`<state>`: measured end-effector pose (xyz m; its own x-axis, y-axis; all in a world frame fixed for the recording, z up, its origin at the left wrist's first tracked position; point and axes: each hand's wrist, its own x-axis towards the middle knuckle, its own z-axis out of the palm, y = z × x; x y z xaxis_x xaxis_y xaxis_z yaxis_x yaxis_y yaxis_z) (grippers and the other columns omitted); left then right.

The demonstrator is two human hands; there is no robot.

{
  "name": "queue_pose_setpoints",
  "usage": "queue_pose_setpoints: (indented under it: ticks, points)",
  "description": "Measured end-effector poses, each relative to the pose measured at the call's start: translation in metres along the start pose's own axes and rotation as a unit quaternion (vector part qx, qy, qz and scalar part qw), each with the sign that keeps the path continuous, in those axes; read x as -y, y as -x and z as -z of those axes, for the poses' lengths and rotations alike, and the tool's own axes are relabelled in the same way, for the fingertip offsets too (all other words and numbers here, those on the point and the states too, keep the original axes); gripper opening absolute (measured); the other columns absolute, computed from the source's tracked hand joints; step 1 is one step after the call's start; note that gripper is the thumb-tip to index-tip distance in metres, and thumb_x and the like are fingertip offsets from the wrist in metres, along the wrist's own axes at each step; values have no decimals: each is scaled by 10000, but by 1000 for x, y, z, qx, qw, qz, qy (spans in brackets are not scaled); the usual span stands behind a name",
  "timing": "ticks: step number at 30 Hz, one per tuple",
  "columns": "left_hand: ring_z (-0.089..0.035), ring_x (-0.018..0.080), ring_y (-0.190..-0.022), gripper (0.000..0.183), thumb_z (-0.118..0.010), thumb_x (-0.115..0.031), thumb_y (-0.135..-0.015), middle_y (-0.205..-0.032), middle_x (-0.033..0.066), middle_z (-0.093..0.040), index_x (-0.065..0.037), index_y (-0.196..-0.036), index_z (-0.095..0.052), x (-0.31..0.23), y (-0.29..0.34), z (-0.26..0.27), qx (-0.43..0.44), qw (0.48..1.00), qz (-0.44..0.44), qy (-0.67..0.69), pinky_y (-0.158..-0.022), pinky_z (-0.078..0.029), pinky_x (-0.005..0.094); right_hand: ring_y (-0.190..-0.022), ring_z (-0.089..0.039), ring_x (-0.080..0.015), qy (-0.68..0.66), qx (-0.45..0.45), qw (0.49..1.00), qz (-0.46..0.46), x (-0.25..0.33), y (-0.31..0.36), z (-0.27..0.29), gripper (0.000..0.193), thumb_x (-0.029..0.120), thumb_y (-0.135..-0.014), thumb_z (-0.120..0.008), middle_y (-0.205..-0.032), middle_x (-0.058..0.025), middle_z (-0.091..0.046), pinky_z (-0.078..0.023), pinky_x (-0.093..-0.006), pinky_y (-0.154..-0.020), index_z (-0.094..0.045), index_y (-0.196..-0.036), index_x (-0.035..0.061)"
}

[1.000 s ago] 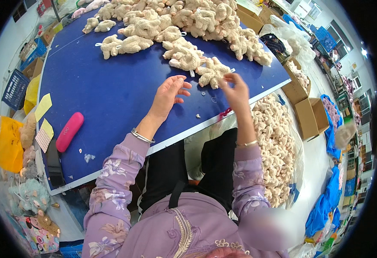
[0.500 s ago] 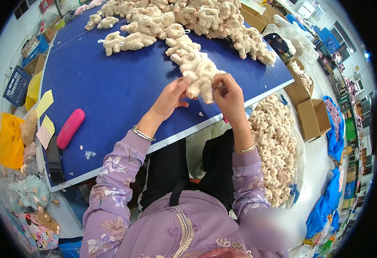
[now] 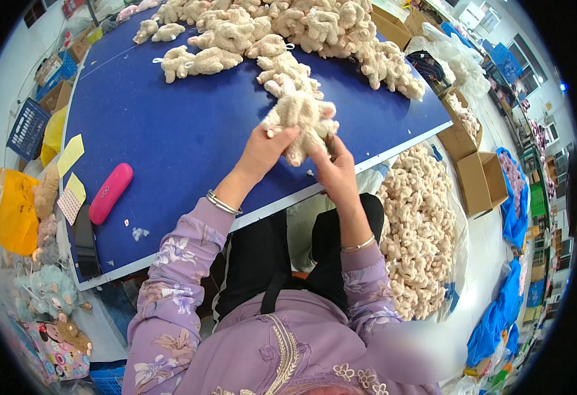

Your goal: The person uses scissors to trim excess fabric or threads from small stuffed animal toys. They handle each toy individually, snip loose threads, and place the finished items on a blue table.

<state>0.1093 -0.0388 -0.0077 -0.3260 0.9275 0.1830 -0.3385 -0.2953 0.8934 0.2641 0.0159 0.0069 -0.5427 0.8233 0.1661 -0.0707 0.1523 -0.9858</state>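
Note:
Both of my hands hold one cream plush toy point(image 3: 303, 120) just above the near edge of the blue table point(image 3: 170, 131). My left hand point(image 3: 267, 148) grips its left side with the fingers curled into the fluff. My right hand point(image 3: 333, 172) holds it from below and from the right. A long heap of the same cream plush toys point(image 3: 282, 33) lies across the far part of the table, reaching down almost to the toy in my hands.
A pink case point(image 3: 110, 192) and yellow paper notes point(image 3: 71, 155) lie at the table's left side. A big bag of cream plush toys point(image 3: 419, 230) stands to my right on the floor, with cardboard boxes point(image 3: 476, 181) beyond it. Bags and baskets crowd the left.
My hands went from reaching at the heap's edge to gripping one plush toy, and have drawn it nearer to me, off the pile.

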Motion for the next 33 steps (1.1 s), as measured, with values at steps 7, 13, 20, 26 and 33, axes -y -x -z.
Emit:
queue_pose_setpoints:
  ticks: [7,13,20,26,33]
  points:
    - [-609,114,-825,493,-507,-428,-973,-1147,77,-569,-56,-1287,-427,-6,-2,7,-9,999,7,-35,-644,-471,212,-450,-387,-56,-265,-53,962,38,0,-16,47,262,335,-954,-581,-648,-1,-534,-298,-219,-415,-559,-907,78]
    - [-606,115,-773,451,-444,-414,-1001,-1114,101,-574,-49,-1266,-431,-4,-7,11,-114,993,16,-37,-603,-448,211,-449,-299,-21,-136,-36,990,26,56,-49,56,364,287,-970,-527,-1139,-125,-651,-274,-192,-387,-535,-1219,22]
    - [-602,103,-733,381,-498,-317,-989,-1083,85,-585,-49,-1252,-433,2,-9,13,-127,990,12,-53,-559,-441,194,-1042,-626,-266,361,-47,918,157,-16,-127,-8,543,304,-755,-761,-1215,-184,-610,-474,-350,-899,-579,-1186,27]
    - [-603,98,-814,401,-560,-263,-959,-1092,69,-584,-39,-1265,-429,8,-9,13,-140,986,-14,-86,-589,-461,198,-901,-639,-422,374,-51,925,38,-22,-130,-9,415,270,-740,-703,-1008,-208,-667,-516,-426,-768,-610,-1073,40]
    - [-545,82,-881,441,-620,-312,-921,-1038,54,-590,-30,-1235,-494,-1,-12,12,-134,985,-51,-99,-680,-448,220,-710,-560,-53,19,146,986,-76,27,-72,44,265,181,-821,-637,-835,7,-623,-446,-209,-589,-648,-1029,18]
